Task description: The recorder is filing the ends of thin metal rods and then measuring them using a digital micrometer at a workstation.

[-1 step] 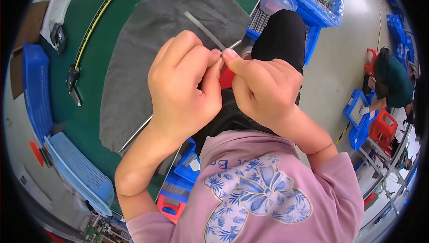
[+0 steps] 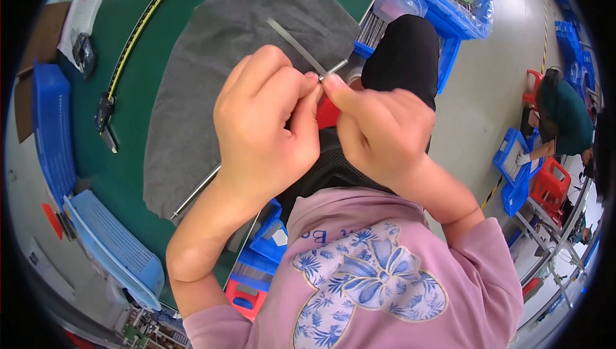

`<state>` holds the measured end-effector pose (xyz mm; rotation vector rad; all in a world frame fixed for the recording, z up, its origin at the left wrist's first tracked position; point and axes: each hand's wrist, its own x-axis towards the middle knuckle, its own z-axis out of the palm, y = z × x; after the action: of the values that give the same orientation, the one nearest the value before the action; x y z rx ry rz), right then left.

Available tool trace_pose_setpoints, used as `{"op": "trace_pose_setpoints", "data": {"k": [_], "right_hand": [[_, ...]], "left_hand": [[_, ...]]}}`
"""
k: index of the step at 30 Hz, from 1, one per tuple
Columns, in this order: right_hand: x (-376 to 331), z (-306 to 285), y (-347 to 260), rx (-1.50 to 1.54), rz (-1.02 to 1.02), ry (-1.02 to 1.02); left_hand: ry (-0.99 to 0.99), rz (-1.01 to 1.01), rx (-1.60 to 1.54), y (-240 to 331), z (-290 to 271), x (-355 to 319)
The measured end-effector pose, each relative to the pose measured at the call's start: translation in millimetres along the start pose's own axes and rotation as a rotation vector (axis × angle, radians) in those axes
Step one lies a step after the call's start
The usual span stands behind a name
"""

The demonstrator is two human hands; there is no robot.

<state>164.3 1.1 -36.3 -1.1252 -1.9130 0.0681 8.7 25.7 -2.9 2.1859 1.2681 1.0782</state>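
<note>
My left hand (image 2: 263, 115) is closed, its thumb and forefinger pinching at a thin metal rod (image 2: 338, 67). A short end of a rod sticks out past the fingertips. Another shiny length (image 2: 196, 192) shows beneath my left forearm; my hand hides whether both are one piece. My right hand (image 2: 385, 121) is also closed, its thumb tip meeting the left fingertips. From that meeting point a narrow, flat, pale strip (image 2: 295, 44) reaches up and left over the grey cloth (image 2: 186, 105). The exact contact between strip and rod is covered by my fingers.
The cloth lies on a green table (image 2: 128, 124). A yellow tape measure (image 2: 138, 34) and blue baskets (image 2: 115, 240) lie left. Blue bins (image 2: 449, 2) with metal parts stand upper right, beside my knee. A person (image 2: 564, 118) works far right near red stools (image 2: 550, 185).
Both hands have shifted very slightly to the right and down; the strip and the rod end have moved with them. Both hands remain closed.
</note>
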Motion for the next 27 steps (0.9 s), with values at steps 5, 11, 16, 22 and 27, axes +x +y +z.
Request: {"op": "trace_pose_setpoints", "data": {"k": [5, 11, 16, 22, 27], "right_hand": [[-12.5, -19.7, -8.1, -0.01, 0.061, -0.062], [-23.9, -21.3, -5.7, -0.063, 0.035, -0.064], [-43.1, -54.1, -3.6, 0.04, 0.105, -0.156], [-46.7, -45.6, -6.2, 0.483, 0.443, 0.035], [-39.5, -39.0, -18.8, 0.711, 0.655, -0.104]], "left_hand": [[-0.012, -0.005, -0.01, 1.9, 1.3, -0.3], [-0.003, 0.008, -0.003, 1.2, 0.1, 1.5], [-0.005, 0.001, 0.024, 1.2, -2.0, -0.7], [0.0, 0.027, 0.061, 0.3, -1.6, -0.6], [0.003, 0.02, 0.054, 3.0, -2.0, 0.5]]}}
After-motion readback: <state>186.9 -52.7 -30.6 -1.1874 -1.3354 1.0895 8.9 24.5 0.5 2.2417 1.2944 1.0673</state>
